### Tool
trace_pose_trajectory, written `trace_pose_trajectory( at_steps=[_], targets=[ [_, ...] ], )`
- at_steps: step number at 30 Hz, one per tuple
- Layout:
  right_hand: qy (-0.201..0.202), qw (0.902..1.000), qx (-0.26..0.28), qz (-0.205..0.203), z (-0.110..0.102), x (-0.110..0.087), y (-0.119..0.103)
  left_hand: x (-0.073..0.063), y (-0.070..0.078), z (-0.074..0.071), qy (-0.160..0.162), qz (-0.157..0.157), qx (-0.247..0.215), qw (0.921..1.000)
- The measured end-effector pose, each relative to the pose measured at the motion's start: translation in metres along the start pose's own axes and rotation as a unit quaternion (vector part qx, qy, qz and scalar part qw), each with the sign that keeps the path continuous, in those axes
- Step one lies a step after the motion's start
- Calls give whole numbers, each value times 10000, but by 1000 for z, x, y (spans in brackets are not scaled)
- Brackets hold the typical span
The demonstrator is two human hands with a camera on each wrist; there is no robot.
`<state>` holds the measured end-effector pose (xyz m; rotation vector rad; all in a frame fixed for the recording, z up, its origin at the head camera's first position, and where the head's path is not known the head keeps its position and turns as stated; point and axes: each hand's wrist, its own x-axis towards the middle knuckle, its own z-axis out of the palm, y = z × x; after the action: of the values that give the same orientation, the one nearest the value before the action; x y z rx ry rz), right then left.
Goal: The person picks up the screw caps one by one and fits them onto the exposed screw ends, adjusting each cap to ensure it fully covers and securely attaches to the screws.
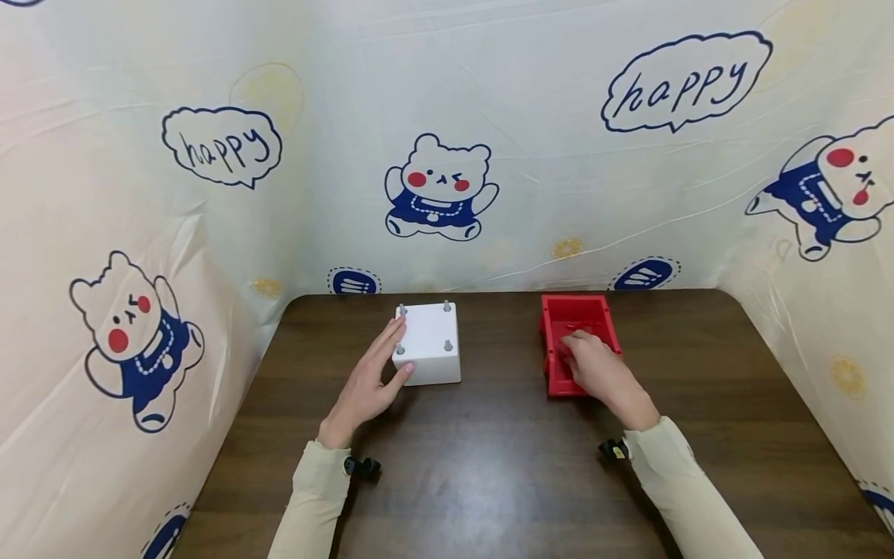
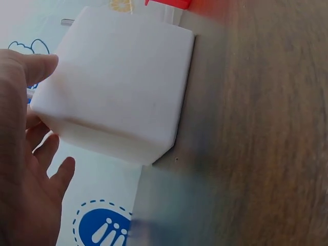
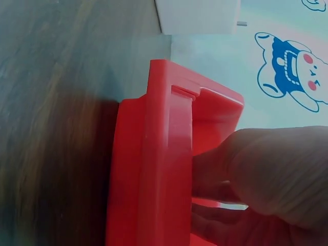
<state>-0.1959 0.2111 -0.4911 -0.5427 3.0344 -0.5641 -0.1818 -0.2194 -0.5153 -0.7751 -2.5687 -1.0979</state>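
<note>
Pale sleeves [image 1: 307, 501] come up from the bottom edge, one on each of my forearms, with a small black device [image 1: 362, 468] at the cuff on the inner side of each wrist. Beyond the left cuff, my left hand [image 1: 365, 390] rests against a white block [image 1: 427, 322], fingers extended and loose along its left side, the thumb touching near its front left corner; nothing is clenched there. The block sits on the dark wood table [image 1: 482, 473], left of the middle and near the back edge. Four metal bolts [image 1: 448, 345] stand upright at the corners of its top.

To the right, well apart from the block, lies a red bin [image 1: 567, 387], also toward the back. My right hand [image 1: 606, 375] reaches down into it over the near right side, fingers bent downward. Their tips are hidden, so I cannot tell whether they grasp anything. Some small red pieces [image 1: 585, 325] show on the bin's floor, just beyond my fingers. Behind the table hangs a pale sheet [image 1: 335, 210] printed with winking bears and clouds reading "happy"
</note>
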Motion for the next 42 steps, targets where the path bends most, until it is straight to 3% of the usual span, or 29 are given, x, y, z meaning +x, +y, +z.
trace_pose_trajectory(
  at_steps=[14, 22, 42],
  targets=[
    [-39, 9987, -495, 134, 9, 9, 1, 0, 2, 4, 116, -14, -124, 9999],
    [-188, 9982, -431, 384, 10, 12, 1, 0, 5, 3, 88, -122, -92, 9998],
    [-42, 9992, -247, 319, 9, 14, 7, 0, 5, 3, 15, -210, -52, 9998]
  ],
)
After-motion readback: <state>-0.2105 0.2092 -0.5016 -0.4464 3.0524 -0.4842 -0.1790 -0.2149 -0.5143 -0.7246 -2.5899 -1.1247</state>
